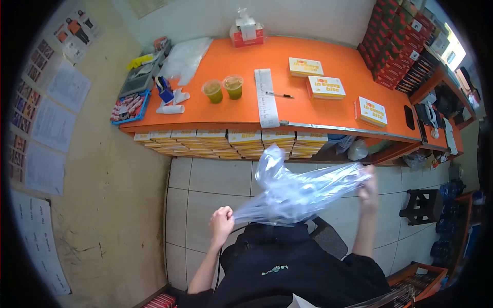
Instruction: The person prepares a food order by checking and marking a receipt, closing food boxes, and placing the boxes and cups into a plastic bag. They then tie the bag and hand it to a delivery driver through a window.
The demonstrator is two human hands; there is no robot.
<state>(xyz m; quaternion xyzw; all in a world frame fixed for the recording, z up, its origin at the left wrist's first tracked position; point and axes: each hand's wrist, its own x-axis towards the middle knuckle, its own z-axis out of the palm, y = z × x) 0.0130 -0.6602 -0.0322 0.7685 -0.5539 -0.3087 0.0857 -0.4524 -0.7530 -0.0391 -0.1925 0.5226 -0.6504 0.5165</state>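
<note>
A clear plastic bag [295, 195] is stretched in the air in front of my body, its top flaring upward. My left hand [222, 224] is closed on the bag's left corner. At the opposite end, my right hand [367, 187], somewhat blurred, grips the right edge. Beyond the bag is the orange counter [231, 56], where two cups of green drink [212, 91] stand side by side. A long paper receipt [266, 97] lies to their right with a pen [280, 95] across it.
Yellow-and-white boxes [326, 88] lie on the counter, with several more stacked beneath it. Tall stacks of red boxes [393, 43] stand at the back right. At left are a blue tray of sachets [131, 107] and a pen holder [164, 91]. A dark stool [421, 206] stands right.
</note>
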